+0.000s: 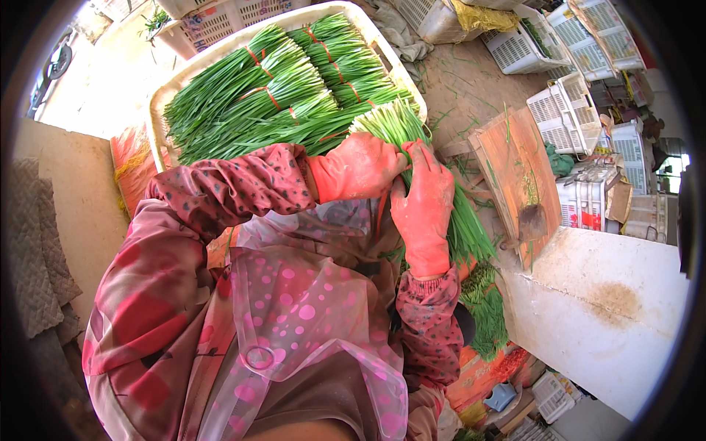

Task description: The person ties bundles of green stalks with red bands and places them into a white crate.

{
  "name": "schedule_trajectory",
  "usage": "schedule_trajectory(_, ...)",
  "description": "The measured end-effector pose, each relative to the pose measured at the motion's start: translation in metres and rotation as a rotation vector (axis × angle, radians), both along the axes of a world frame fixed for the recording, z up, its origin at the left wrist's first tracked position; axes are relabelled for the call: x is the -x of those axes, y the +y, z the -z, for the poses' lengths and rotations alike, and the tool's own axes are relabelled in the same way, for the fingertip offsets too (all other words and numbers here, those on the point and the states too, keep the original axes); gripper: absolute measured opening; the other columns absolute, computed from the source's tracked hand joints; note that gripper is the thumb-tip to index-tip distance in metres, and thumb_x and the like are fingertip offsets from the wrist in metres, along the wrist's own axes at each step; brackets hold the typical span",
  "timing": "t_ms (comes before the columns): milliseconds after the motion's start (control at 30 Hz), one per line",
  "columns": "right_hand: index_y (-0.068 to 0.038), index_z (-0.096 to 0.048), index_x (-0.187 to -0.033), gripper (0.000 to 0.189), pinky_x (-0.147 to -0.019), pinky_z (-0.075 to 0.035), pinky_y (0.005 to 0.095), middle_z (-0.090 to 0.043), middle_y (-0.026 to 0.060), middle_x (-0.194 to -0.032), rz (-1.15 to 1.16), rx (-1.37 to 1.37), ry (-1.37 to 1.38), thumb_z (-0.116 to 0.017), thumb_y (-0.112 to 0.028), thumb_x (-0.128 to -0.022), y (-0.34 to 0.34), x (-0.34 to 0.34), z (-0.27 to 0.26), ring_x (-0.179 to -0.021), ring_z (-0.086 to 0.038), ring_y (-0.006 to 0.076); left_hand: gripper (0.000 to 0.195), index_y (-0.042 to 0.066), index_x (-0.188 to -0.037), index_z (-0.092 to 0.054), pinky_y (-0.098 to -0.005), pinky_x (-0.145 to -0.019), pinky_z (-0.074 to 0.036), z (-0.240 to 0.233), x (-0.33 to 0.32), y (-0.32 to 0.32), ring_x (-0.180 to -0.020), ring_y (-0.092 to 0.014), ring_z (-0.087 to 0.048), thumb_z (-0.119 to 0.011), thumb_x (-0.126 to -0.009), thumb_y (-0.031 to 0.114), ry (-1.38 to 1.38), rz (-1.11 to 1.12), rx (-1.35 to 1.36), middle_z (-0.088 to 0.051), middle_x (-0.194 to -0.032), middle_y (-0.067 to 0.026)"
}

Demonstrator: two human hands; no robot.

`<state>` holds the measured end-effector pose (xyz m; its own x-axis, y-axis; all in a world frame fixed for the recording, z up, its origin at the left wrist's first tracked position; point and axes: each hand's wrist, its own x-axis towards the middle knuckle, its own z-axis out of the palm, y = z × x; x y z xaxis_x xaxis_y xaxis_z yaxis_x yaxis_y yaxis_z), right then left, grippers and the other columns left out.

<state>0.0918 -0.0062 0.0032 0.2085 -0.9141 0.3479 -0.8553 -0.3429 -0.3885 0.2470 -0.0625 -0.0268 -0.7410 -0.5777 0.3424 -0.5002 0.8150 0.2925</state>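
Observation:
A loose-ended bundle of garlic chives [466, 220] lies slantwise between my hands, its pale cut stems up and its green leaves down to the right. My left hand [358, 168], in an orange-pink rubber glove, is curled against the upper part with its fingertips at the stems. Gloved alike, my right hand [424, 206] wraps the bundle just below; whether a tie is under the fingers is hidden. Beyond my hands, a large white plastic tray [157, 105] holds several tied chive bundles [287, 71] in two rows, bound with red bands.
To the right stands a wooden board stand [521, 176] with chive scraps, beside a white panel [601, 292]. More chives [488, 317] lie low at my right side. White plastic crates [568, 113] crowd the far right; another crate [220, 27] stands behind the tray.

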Motion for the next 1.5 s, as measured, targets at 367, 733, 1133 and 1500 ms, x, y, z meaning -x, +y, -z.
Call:
schedule_trajectory(367,0.002,-0.057,-0.119,0.045,-0.093,-0.047,0.0452,-0.061,0.0195,-0.126,0.034,-0.060,0.033,-0.069,-0.006,-0.076,0.004,0.004,0.000,-0.111,-0.060,0.0372,0.014,0.003,-0.069,-0.054,-0.0474,-0.055,-0.048,0.013,-0.055,-0.003,-0.060,-0.037,-0.060,-0.063,-0.068,0.014,-0.034,-0.145,0.009,-0.057,-0.063,-0.0167)
schedule_trajectory(733,0.001,-0.058,-0.119,0.049,-0.083,-0.049,0.0471,-0.065,0.0187,-0.114,-0.032,0.004,-0.117,-0.072,-0.003,-0.072,0.001,0.011,-0.004,-0.096,-0.064,0.0382,0.076,-0.001,-0.110,-0.070,-0.0390,-0.076,-0.055,-0.019,-0.063,0.041,-0.078,-0.027,-0.071,-0.060,-0.085,0.070,-0.081,-0.182,-1.183,-0.072,-0.089,-0.0184)
schedule_trajectory(1133,0.002,-0.060,-0.120,0.045,-0.078,-0.054,0.0426,-0.065,0.0211,-0.120,0.066,-0.098,-0.365,-0.071,-0.002,-0.077,0.004,0.024,0.011,-0.100,-0.065,0.0377,0.038,0.007,-0.122,-0.064,-0.0283,-0.072,-0.054,0.024,0.021,-0.012,-0.083,-0.012,-0.065,-0.071,-0.091,0.026,1.062,-0.263,-1.391,-0.070,-0.104,-0.0027)
schedule_trajectory(1500,-0.002,-0.068,-0.106,0.021,-0.076,-0.053,0.0435,-0.070,0.0163,-0.103,0.397,0.130,-0.236,-0.066,-0.013,-0.087,0.005,0.027,0.015,-0.084,-0.067,0.0350,0.034,0.001,-0.110,-0.070,-0.0317,-0.079,-0.054,0.019,0.040,-0.010,-0.087,-0.016,-0.069,-0.078,-0.083,0.019,1.236,-0.278,-1.323,-0.073,-0.101,-0.0064)
